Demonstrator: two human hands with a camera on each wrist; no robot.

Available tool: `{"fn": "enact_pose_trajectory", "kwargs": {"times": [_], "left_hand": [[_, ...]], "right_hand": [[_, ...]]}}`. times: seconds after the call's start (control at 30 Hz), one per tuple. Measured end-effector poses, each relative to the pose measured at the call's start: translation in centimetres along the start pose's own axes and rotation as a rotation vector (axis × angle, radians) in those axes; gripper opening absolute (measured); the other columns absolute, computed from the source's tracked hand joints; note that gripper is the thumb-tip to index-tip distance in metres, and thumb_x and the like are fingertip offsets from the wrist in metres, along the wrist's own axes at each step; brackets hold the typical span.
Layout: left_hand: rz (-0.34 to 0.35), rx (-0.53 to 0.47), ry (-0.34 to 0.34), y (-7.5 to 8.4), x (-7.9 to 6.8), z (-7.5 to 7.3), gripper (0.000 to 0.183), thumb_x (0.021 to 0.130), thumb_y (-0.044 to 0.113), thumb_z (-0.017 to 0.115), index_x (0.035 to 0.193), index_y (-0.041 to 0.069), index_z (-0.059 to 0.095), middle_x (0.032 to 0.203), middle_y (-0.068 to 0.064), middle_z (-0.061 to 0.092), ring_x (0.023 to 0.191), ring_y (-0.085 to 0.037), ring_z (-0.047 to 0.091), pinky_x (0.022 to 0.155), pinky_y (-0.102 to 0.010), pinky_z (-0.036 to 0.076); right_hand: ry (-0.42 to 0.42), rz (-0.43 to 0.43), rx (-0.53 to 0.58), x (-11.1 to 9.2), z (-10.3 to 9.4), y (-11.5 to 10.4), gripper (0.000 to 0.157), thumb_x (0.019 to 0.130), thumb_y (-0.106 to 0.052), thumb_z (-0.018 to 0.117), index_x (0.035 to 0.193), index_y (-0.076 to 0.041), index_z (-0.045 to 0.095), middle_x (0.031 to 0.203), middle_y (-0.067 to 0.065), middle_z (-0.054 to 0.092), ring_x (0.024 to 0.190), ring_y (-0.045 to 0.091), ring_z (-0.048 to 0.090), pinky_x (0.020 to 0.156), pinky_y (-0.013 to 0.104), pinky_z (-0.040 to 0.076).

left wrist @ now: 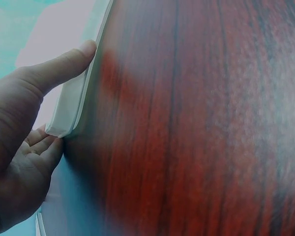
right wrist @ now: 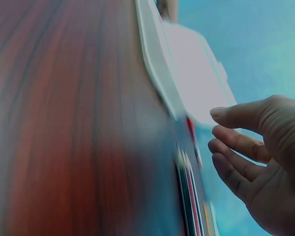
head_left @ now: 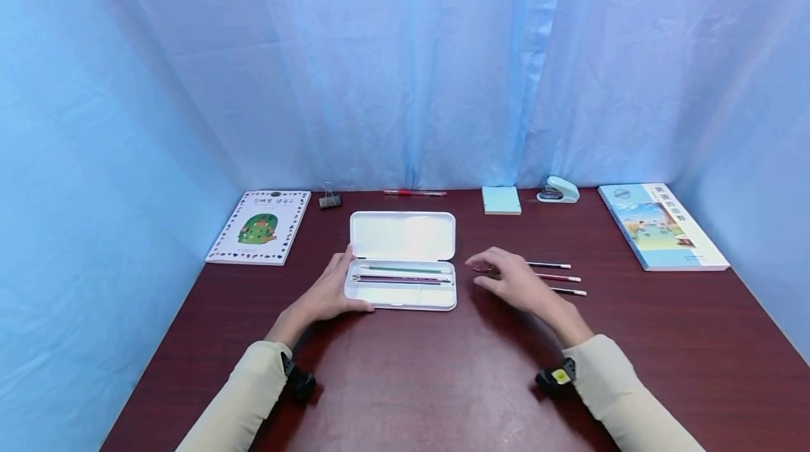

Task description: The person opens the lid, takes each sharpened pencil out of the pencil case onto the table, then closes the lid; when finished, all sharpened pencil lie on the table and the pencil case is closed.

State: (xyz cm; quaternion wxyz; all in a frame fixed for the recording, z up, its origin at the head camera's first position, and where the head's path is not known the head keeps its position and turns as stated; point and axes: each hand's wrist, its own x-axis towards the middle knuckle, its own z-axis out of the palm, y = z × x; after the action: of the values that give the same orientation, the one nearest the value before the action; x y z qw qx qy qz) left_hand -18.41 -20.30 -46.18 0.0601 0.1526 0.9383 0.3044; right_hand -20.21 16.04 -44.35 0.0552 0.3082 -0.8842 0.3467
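Note:
A white pencil case (head_left: 436,297) lies with its lid (head_left: 402,235) tipped back. Inside it are a green pencil (head_left: 405,269) and, in front of that, dark purple pencils (head_left: 401,279). My left hand (head_left: 325,290) grips the case's left end, thumb (left wrist: 71,64) along the front side and fingers round the end. Just right of the case my right hand (head_left: 511,282) hovers with loosely bent fingers and nothing in them. Beneath and beside it lie a dark pencil (head_left: 550,265), a red pencil (head_left: 560,277) and a black pencil (head_left: 569,291), their left parts partly hidden by the hand.
Along the back are a binder clip (head_left: 330,200), a red pen (head_left: 414,192), a sticky-note pad (head_left: 502,200) and a stapler (head_left: 560,190). One book (head_left: 259,228) lies far left, another (head_left: 661,227) far right. Blue curtains hang behind the dark wooden table (head_left: 411,382).

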Motion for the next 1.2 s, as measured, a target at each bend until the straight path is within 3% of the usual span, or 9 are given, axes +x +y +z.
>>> {"fn": "enact_pose_trajectory", "kwargs": {"times": [0.17, 0.33, 0.5, 0.67, 0.83, 1.0, 1.2], "left_hand": [[0.011, 0.008, 0.008, -0.1, 0.1, 0.1, 0.126, 0.062, 0.050, 0.080, 0.148, 0.006, 0.000, 0.135, -0.010, 0.030, 0.118, -0.022, 0.036, 0.099, -0.039, 0.031], [0.004, 0.009, 0.006, -0.1, 0.1, 0.0, 0.126, 0.062, 0.049, 0.081, 0.149, 0.007, 0.000, 0.136, -0.010, 0.029, 0.119, -0.021, 0.036, 0.100, -0.039, 0.031], [-0.004, -0.002, 0.006, 0.0, 0.1, 0.0, 0.125, 0.062, 0.048, 0.081, 0.148, 0.006, 0.001, 0.135, -0.012, 0.030, 0.117, -0.023, 0.037, 0.099, -0.040, 0.032], [-0.021, -0.005, -0.007, 0.1, 0.1, 0.0, 0.125, 0.062, 0.048, 0.081, 0.149, 0.009, -0.001, 0.136, -0.012, 0.029, 0.118, -0.021, 0.037, 0.099, -0.039, 0.031], [-0.024, -0.012, -0.009, 0.1, 0.0, 0.0, 0.125, 0.062, 0.049, 0.081, 0.149, 0.010, -0.001, 0.136, -0.011, 0.029, 0.119, -0.021, 0.036, 0.100, -0.039, 0.031], [-0.030, -0.015, -0.007, 0.1, -0.1, -0.1, 0.125, 0.062, 0.048, 0.081, 0.149, 0.010, -0.001, 0.136, -0.011, 0.029, 0.119, -0.021, 0.036, 0.099, -0.039, 0.032], [-0.023, -0.015, -0.005, 0.0, -0.1, 0.0, 0.125, 0.062, 0.048, 0.081, 0.149, 0.010, 0.000, 0.136, -0.011, 0.030, 0.118, -0.022, 0.037, 0.099, -0.040, 0.032]], "right_hand": [[-0.109, -0.038, 0.006, 2.5, 2.8, -2.5, 0.026, 0.082, -0.005, 0.068, 0.107, -0.007, 0.065, 0.099, 0.005, 0.063, 0.089, 0.017, 0.058, 0.079, 0.035, 0.047], [-0.217, -0.062, -0.080, 3.9, 4.6, -3.9, 0.021, 0.082, -0.005, 0.067, 0.103, -0.008, 0.066, 0.094, 0.003, 0.063, 0.088, 0.014, 0.058, 0.078, 0.033, 0.047], [-0.263, -0.037, -0.151, 4.8, 5.4, -4.2, 0.018, 0.082, -0.003, 0.065, 0.098, -0.009, 0.068, 0.090, 0.001, 0.062, 0.085, 0.014, 0.057, 0.077, 0.033, 0.046], [-0.293, 0.015, -0.113, 5.3, 5.5, -4.2, 0.018, 0.081, 0.001, 0.063, 0.095, -0.008, 0.069, 0.087, 0.000, 0.062, 0.083, 0.013, 0.056, 0.076, 0.030, 0.046], [-0.291, 0.045, -0.063, 5.5, 5.5, -4.0, 0.017, 0.081, 0.002, 0.062, 0.093, -0.008, 0.067, 0.087, 0.001, 0.063, 0.083, 0.013, 0.056, 0.077, 0.031, 0.046], [-0.240, 0.027, -0.023, 5.2, 5.6, -3.9, 0.015, 0.081, 0.002, 0.063, 0.092, -0.008, 0.067, 0.087, 0.002, 0.064, 0.081, 0.012, 0.056, 0.075, 0.029, 0.046], [-0.156, 0.029, 0.036, 4.4, 3.9, -3.5, 0.012, 0.082, -0.004, 0.066, 0.091, -0.011, 0.069, 0.086, -0.001, 0.064, 0.078, 0.009, 0.056, 0.072, 0.027, 0.046]]}}
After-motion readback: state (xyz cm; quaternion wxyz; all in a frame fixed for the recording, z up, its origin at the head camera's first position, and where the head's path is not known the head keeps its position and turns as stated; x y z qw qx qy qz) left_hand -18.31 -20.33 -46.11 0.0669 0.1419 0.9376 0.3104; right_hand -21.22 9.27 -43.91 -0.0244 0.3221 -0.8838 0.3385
